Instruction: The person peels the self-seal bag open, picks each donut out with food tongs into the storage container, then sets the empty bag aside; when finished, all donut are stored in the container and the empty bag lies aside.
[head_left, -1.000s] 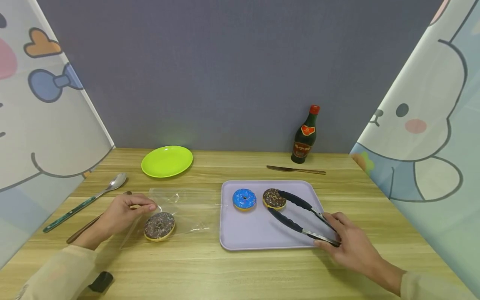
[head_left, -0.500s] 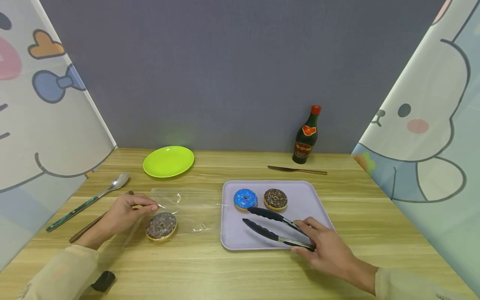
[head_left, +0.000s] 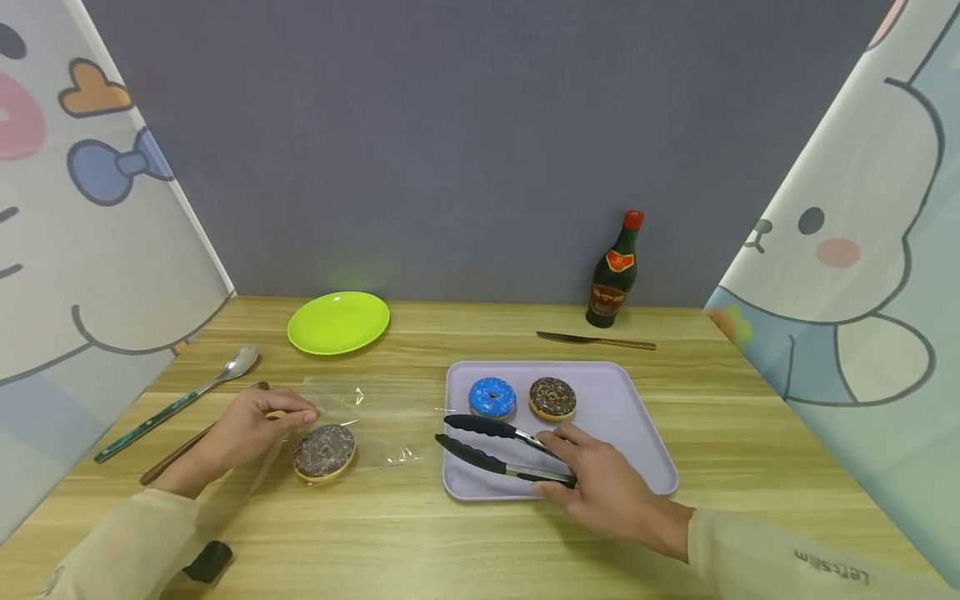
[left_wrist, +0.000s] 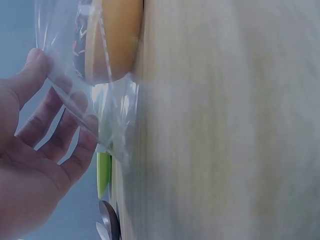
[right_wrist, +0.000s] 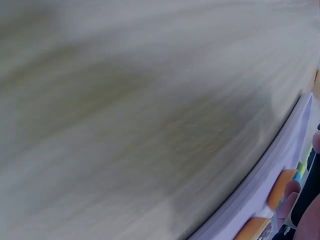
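Observation:
My left hand [head_left: 243,433] pinches the edge of a clear plastic bag [head_left: 386,417] between thumb and fingers. Inside the bag a chocolate-iced donut [head_left: 325,450] lies flat, its yellow base facing the camera in the left wrist view. With my right hand [head_left: 603,487] I grip black-and-silver tongs [head_left: 483,427], their tips apart and nothing between them. The tongs hover at the lilac tray's [head_left: 630,433] left side, just in front of a blue-iced donut [head_left: 492,396]. Right of that one, a chocolate donut with sprinkles [head_left: 552,398] rests on the tray.
Behind the bag lies a green plate [head_left: 337,323]. A green-handled spoon [head_left: 176,408] and a brown utensil handle [head_left: 176,457] are at the left. Beyond the tray are a knife [head_left: 596,341] and a dark bottle [head_left: 611,275]. A small black object [head_left: 209,562] sits near my left sleeve.
My right hand has carried the tongs leftward from around the tray's chocolate donut to the tray's left side, tips still apart. Both tray donuts stay put, and my left hand keeps its hold on the bag.

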